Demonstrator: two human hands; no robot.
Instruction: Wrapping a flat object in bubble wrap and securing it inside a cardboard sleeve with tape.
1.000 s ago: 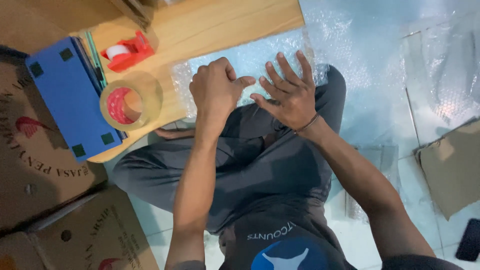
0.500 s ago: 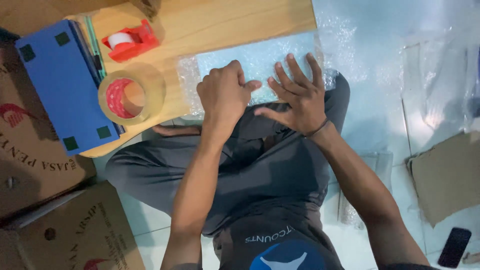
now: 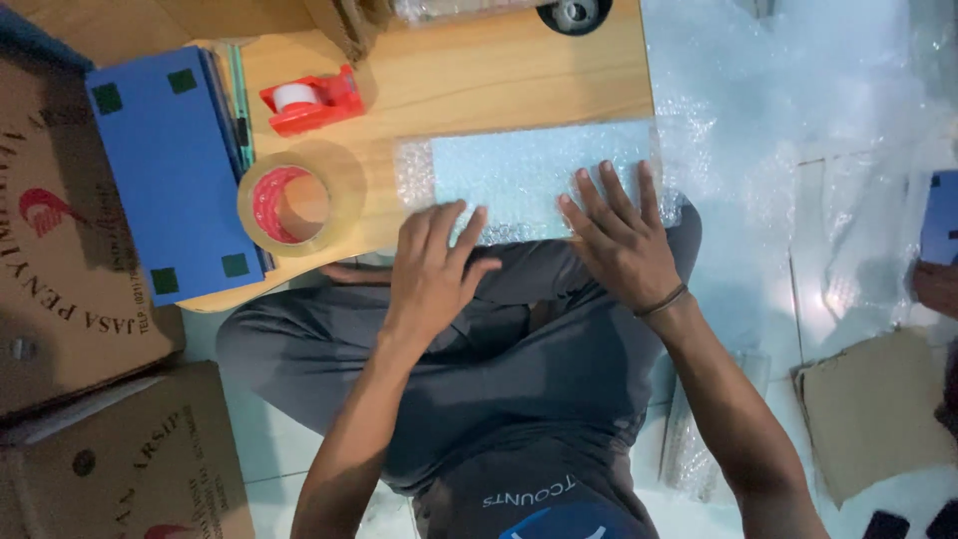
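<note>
Head view: both hands, left (image 3: 434, 274) and right (image 3: 619, 235), press flat, fingers spread, on the bubble-wrapped parcel (image 3: 529, 175).

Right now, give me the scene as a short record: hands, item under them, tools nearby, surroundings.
left hand: flat, fingers spread, on the near edge of the bubble-wrapped flat parcel
right hand: flat, fingers spread, on the same parcel
surface: low wooden table
tools: clear tape roll; red tape dispenser
beside them: blue folder
surroundings: cardboard boxes at left; loose bubble wrap on the floor at right
</note>
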